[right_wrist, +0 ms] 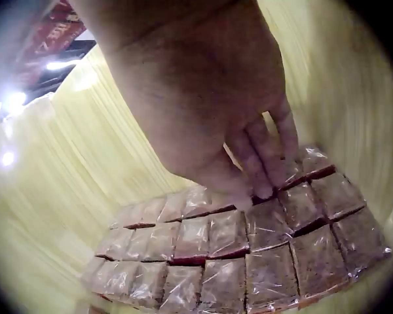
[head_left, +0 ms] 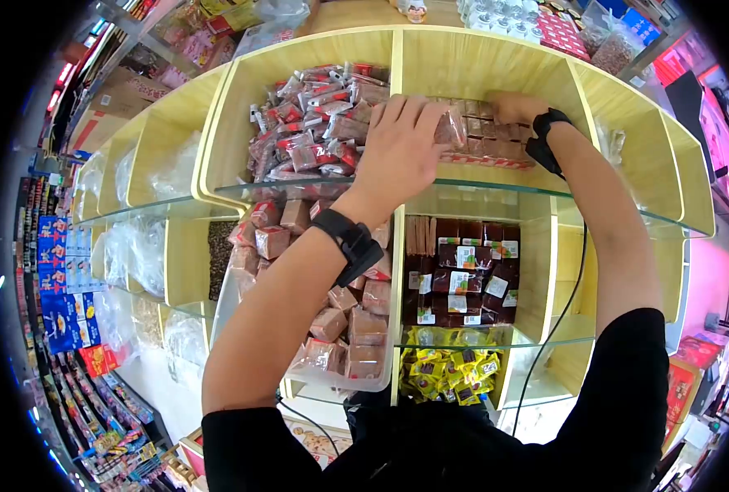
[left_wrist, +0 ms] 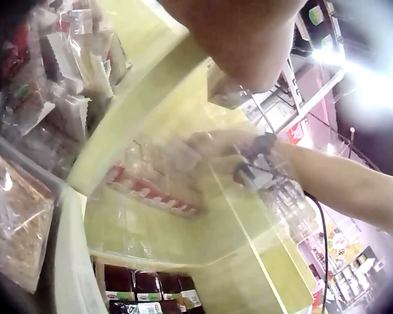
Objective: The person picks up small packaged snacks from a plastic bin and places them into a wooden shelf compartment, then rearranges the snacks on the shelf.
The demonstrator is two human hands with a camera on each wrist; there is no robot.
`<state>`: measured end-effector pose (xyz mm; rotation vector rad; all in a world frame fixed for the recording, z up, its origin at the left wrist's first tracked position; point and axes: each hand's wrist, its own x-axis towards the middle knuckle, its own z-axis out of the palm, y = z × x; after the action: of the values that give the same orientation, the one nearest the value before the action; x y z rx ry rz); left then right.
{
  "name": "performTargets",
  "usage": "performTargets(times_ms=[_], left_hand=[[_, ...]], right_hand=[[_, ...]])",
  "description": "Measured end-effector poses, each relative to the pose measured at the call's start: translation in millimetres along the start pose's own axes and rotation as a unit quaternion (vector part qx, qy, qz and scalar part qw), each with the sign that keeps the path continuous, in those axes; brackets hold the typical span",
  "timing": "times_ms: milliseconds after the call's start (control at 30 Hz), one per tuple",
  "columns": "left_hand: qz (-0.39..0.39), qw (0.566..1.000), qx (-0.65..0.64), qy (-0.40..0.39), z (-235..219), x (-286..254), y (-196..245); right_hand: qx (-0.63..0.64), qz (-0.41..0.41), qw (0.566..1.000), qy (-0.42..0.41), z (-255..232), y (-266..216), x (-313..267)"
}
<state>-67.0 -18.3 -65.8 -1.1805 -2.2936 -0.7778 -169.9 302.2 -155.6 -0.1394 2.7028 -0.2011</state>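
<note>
My left hand (head_left: 405, 143) grips a clear-wrapped brown block (head_left: 451, 129) over the divider between two upper compartments. In the left wrist view the wrapped block (left_wrist: 228, 93) shows below the fingers. My right hand (head_left: 518, 108) reaches into the compartment on the right, its fingers pointing down. Its fingertips (right_wrist: 265, 190) touch the back row of neatly laid wrapped blocks (right_wrist: 226, 232). These blocks lie side by side in several rows, with red showing along their lower edges.
Left of the divider (head_left: 396, 66) lies a heap of red-and-clear packets (head_left: 311, 123). Below the glass shelf edge (head_left: 495, 189) are a plastic bin (head_left: 372, 379) of wrapped blocks, dark labelled packs (head_left: 463, 281) and yellow packets (head_left: 450, 365). A black cable (head_left: 555, 316) hangs from the right wrist.
</note>
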Motion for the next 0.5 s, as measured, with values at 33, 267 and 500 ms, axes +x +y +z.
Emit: performTargets(times_ms=[33,267,500], left_hand=[[0.003,1.000,0.005,0.002,0,-2,1],[0.005,0.999,0.033,0.004,2,-2,2],[0.014,0.998,0.057,0.005,3,-2,3]], right_hand=[[-0.009,0.000,1.000,-0.022,0,-2,-2],[-0.065,0.002,0.998,-0.014,16,7,-8],[0.021,0.096,0.989,-0.109,4,-3,-16]])
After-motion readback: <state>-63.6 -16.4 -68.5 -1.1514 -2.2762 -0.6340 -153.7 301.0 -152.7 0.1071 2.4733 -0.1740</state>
